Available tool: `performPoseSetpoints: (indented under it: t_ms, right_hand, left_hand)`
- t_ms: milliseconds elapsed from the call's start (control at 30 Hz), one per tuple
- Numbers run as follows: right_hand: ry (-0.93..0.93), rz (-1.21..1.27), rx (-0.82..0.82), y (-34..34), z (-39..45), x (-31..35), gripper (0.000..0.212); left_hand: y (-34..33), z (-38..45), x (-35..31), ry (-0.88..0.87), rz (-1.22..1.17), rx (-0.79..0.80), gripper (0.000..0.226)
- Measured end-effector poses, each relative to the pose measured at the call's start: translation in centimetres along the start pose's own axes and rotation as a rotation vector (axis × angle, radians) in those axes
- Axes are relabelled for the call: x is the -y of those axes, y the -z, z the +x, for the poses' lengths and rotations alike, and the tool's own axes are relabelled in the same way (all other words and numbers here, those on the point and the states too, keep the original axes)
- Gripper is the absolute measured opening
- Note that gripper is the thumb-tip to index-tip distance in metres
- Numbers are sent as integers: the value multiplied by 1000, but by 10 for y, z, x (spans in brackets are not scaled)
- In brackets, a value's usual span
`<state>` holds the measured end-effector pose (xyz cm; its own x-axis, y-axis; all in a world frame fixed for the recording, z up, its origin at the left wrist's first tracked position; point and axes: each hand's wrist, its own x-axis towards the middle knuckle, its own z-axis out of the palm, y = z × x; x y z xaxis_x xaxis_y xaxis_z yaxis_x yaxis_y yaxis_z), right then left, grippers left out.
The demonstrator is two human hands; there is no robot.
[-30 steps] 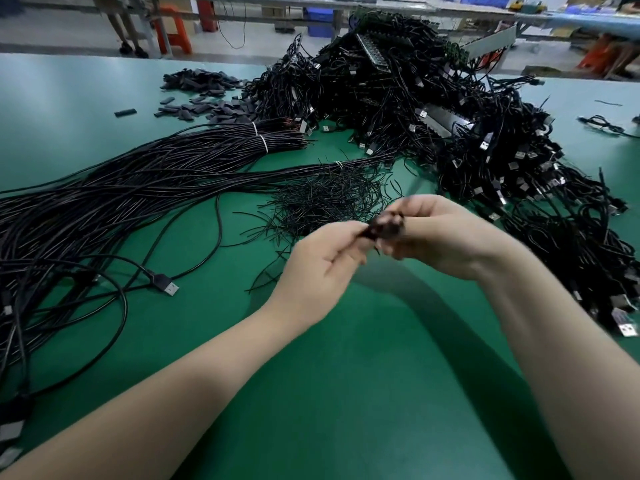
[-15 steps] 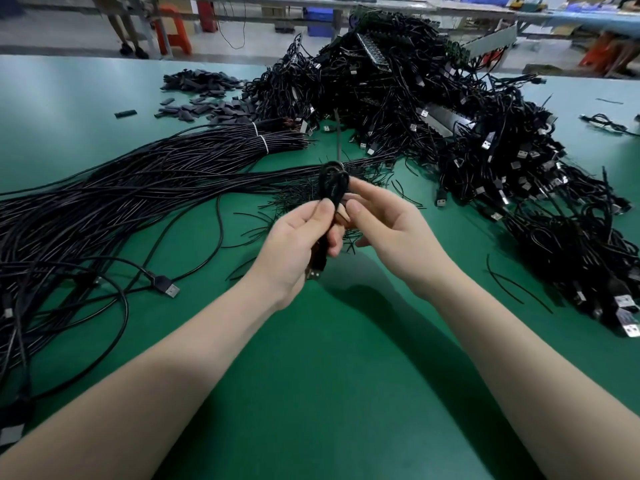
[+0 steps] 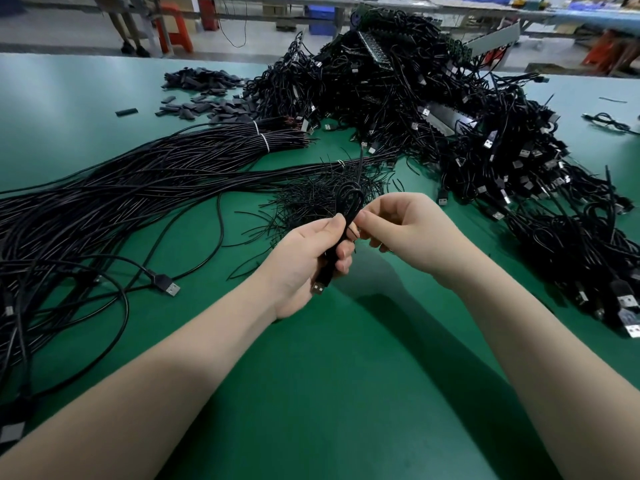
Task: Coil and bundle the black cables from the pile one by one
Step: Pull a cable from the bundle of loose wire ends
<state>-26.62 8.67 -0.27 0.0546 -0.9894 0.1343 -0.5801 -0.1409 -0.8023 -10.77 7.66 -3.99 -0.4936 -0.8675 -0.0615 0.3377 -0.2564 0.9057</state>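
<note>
On the left, a long sheaf of straight black cables (image 3: 114, 199) lies across the green table (image 3: 346, 393), not yet coiled. At centre, the left hand (image 3: 304, 258) grips a folded cable (image 3: 346, 216) above the table, plug hanging down. The right hand (image 3: 405, 230) pinches at its loop, seemingly mid-tie. On the far right, a large heap of bundled cables (image 3: 450, 116) suggests many are done.

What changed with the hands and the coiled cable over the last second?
The coiled cable was turned from lying across between the hands to upright, loop up, USB plug down. The left hand now grips it; the right hand pinches near the loop. The cable pile stayed put.
</note>
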Motion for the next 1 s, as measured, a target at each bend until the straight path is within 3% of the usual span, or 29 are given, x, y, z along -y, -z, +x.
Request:
performPoseSetpoints:
  t_ms: [67, 200, 500, 567, 733, 1000]
  right_hand:
    - [51, -175, -124, -5, 0, 2, 18]
    - [55, -187, -201, -19, -4, 7, 18]
    - [18, -90, -195, -31, -8, 8, 12]
    - [1, -20, -211, -31, -8, 9, 3]
    - [-98, 209, -232, -32, -9, 4, 9]
    - [-328, 797, -60, -39, -11, 7, 13]
  left_hand:
    - [-4, 2, 4, -64, 128, -141, 28]
    - [-8, 0, 12, -201, 305, -335, 32]
    - [-5, -2, 13, -261, 397, -473, 39]
    - [-5, -2, 13, -276, 414, -468, 43]
    - [-5, -1, 19, -309, 421, -469, 40]
    - [-10, -3, 16, -387, 307, -428, 42]
